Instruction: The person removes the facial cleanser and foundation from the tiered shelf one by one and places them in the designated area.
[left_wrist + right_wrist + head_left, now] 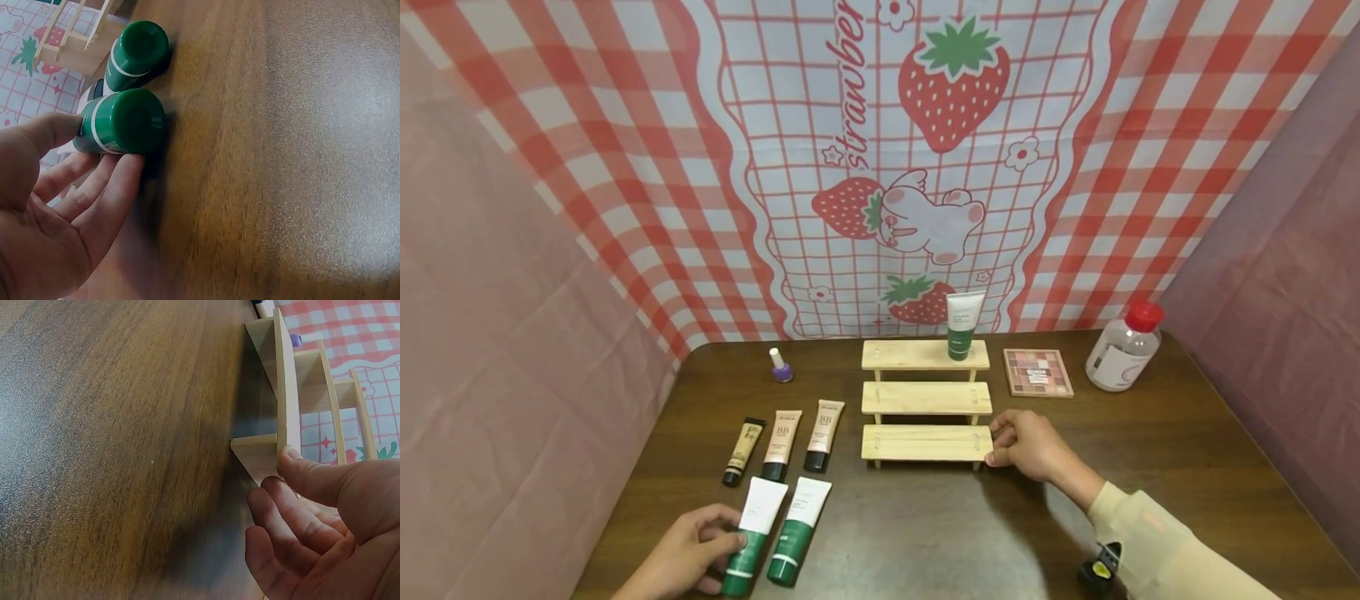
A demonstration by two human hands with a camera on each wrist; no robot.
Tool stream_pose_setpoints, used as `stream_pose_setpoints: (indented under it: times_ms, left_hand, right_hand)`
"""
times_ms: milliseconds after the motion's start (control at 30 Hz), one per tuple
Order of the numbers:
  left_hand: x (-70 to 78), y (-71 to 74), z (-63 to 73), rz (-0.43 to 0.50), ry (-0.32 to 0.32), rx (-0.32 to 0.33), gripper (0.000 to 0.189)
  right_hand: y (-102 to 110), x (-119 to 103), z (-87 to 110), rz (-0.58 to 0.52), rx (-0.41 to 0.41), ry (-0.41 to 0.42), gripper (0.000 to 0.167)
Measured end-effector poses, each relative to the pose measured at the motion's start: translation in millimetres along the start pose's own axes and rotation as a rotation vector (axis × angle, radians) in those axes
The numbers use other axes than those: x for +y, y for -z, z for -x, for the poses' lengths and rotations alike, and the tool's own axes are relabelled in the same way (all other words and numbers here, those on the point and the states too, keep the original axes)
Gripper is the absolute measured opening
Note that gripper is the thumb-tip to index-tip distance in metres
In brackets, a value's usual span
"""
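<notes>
My left hand [687, 546] holds a green-and-white squeeze tube [752, 542] at its green lower part, thumb on one side and fingers on the other. A matching tube [797, 533] lies just to its right. In the left wrist view the held tube's green cap [139, 121] faces the camera. At the right end of a three-step wooden display stand [925, 443], my right hand [1030, 446] grips the lowest step's edge. The right wrist view shows the thumb on the board [286, 394] and fingertips by its underside. A smaller green-and-white tube [961, 329] stands on the top step.
Two pink BB cream tubes [824, 435] and a gold tube [744, 452] lie left of the stand. Behind them is a purple nail polish bottle [781, 367]. An eyeshadow palette [1037, 372] and a red-capped bottle [1123, 350] sit back right. A strawberry-print cloth [865, 283] hangs behind.
</notes>
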State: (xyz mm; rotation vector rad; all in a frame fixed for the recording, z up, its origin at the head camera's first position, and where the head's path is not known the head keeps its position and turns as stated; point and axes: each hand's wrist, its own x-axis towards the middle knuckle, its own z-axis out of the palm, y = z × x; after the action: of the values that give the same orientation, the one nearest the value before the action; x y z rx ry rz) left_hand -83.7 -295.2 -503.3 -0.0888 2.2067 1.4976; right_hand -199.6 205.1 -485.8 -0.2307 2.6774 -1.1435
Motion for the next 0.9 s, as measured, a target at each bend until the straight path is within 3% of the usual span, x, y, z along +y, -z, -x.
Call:
stream_pose_setpoints:
  times_ms: [400, 900]
  left_hand:
    - [1.3, -0.9, 2.6, -0.033, 0.048, 0.026, 0.040]
    - [3.4, -8.9, 0.1, -0.088, 0.075, 0.113, 0.032]
  right_hand:
    - [0.6, -2.2, 1.2, -0.008, -0.006, 0.010, 0.042]
    - [-0.2, 2.1, -0.5, -0.004, -0.003, 0.014, 0.042]
